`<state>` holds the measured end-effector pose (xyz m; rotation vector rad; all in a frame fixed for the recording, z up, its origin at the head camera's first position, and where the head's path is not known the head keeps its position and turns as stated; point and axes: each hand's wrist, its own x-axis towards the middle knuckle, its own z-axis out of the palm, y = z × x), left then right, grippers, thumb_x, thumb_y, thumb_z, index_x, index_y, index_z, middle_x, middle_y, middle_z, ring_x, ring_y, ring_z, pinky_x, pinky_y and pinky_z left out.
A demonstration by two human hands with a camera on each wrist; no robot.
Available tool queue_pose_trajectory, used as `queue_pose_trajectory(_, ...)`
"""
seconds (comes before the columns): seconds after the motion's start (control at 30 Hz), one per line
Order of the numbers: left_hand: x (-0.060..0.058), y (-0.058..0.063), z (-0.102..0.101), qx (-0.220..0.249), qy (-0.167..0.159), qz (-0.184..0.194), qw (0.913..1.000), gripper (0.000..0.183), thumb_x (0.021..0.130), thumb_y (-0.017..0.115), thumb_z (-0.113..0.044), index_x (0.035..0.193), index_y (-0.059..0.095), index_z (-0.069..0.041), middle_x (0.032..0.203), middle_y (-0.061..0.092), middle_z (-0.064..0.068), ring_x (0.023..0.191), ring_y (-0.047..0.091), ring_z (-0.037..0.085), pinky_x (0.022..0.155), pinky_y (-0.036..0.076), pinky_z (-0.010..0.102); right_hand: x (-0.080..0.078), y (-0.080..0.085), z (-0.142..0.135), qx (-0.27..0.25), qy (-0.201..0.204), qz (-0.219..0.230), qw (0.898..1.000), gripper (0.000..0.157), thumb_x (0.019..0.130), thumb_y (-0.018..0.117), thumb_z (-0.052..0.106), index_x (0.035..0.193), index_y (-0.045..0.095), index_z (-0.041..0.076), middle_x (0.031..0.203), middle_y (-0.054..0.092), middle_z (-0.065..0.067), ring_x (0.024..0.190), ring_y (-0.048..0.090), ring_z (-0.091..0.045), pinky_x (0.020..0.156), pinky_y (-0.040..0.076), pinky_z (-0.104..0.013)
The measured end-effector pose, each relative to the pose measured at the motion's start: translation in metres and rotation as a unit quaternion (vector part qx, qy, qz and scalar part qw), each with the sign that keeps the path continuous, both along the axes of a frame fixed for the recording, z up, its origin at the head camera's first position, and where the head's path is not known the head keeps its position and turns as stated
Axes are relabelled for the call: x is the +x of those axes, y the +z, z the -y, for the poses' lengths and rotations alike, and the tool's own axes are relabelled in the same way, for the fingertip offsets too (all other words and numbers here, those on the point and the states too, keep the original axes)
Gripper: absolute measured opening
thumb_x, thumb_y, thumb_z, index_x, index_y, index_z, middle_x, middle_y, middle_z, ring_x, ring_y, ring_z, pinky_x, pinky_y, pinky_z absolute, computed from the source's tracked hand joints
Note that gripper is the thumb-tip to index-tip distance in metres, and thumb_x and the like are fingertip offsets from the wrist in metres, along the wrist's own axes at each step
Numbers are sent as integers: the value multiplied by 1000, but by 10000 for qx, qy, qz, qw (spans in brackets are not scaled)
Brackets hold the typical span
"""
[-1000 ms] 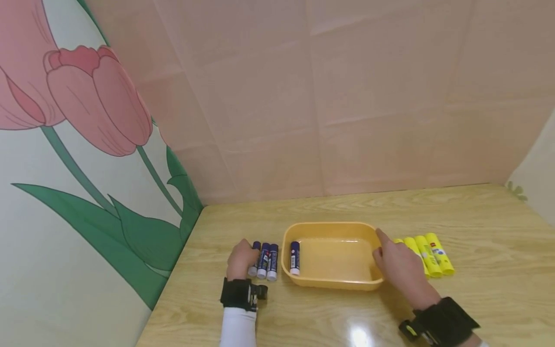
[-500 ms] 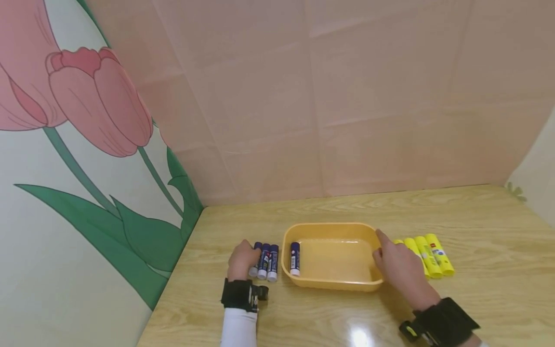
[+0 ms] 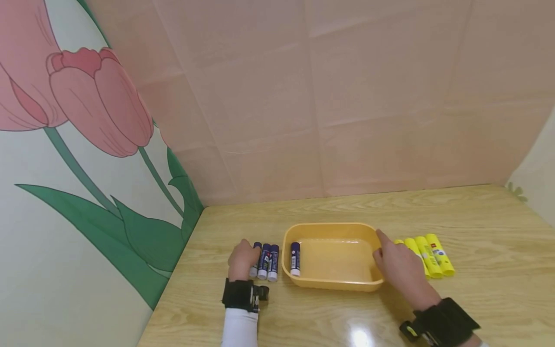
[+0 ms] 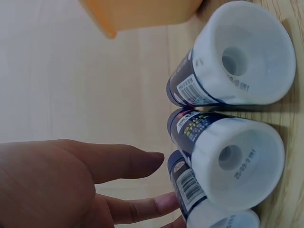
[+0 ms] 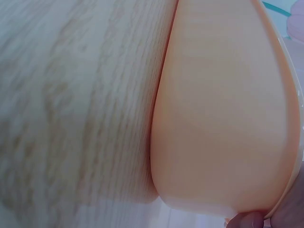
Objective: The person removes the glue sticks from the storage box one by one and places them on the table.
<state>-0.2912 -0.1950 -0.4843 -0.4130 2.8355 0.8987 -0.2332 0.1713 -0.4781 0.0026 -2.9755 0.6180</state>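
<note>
In the head view my left hand (image 3: 242, 258) is at the leftmost of three dark blue glue sticks (image 3: 263, 261) with white ends, lying side by side on the table. The left wrist view shows its thumb (image 4: 128, 164) straight and apart from the sticks, while a finger (image 4: 156, 205) touches the nearest glue stick (image 4: 189, 186). My right hand (image 3: 401, 267) holds the right rim of a yellow plastic tray (image 3: 336, 284). In the right wrist view a fingertip (image 5: 251, 220) presses the tray's wall (image 5: 223, 118). Inside the tray, at its left end, lies another blue glue stick (image 3: 295, 259).
Several yellow glue sticks (image 3: 439, 255) lie in a row beyond my right hand, partly hidden by it. The wooden table (image 3: 312, 318) meets a pink-covered wall (image 3: 312, 106) behind. A tulip-printed panel (image 3: 95, 101) borders the left side.
My left hand stays at the leftmost blue glue stick, shifting only very slightly. The right hand, the tray and the other glue sticks look the same.
</note>
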Motion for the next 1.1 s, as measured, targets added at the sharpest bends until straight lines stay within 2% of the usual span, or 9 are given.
queue_pose_trajectory(0.17,0,0,0,-63,19,44,10000,46,97,58,-28,122,58,11,107,65,26,93,64,34,85,52,52,0,-1,1,12,-31,69,10000,58,96,53,13,147,36,-10,62,46,-6,50,43,-19,45,36,-30)
queue_pose_trajectory(0.43,1,1,1,-85,42,37,9999,42,98,56,-26,118,61,10,96,64,20,81,59,29,74,52,46,-2,-2,0,19,-34,30,10000,58,96,52,13,147,36,-10,62,46,-7,51,43,-20,46,36,-31)
queue_pose_trajectory(0.6,2,5,2,-98,93,46,9999,43,97,55,-25,119,61,11,98,65,21,82,59,29,76,52,47,-2,-1,-1,30,-1,18,10000,59,96,52,14,147,36,-10,63,46,-7,52,43,-20,46,35,-31)
queue_pose_trajectory(0.77,6,19,-6,-283,9,-215,9994,42,97,57,-27,117,59,9,99,65,23,86,63,32,78,53,50,-3,1,-1,35,-17,10,10000,59,96,52,13,147,36,-10,63,46,-7,52,43,-20,46,36,-31)
queue_pose_trajectory(0.93,11,36,-27,-540,-127,-538,9970,38,96,59,-28,113,59,6,92,63,20,80,63,31,74,54,48,-3,2,-1,20,-6,-9,10000,58,96,52,13,147,36,-9,64,46,-8,52,43,-21,45,36,-32)
queue_pose_trajectory(1.1,15,44,-48,-723,-382,-654,9945,42,97,59,-29,119,57,7,98,63,23,84,63,32,76,54,50,-2,2,0,-36,-22,182,9998,59,96,52,13,148,34,-10,63,46,-7,52,44,-20,46,37,-31)
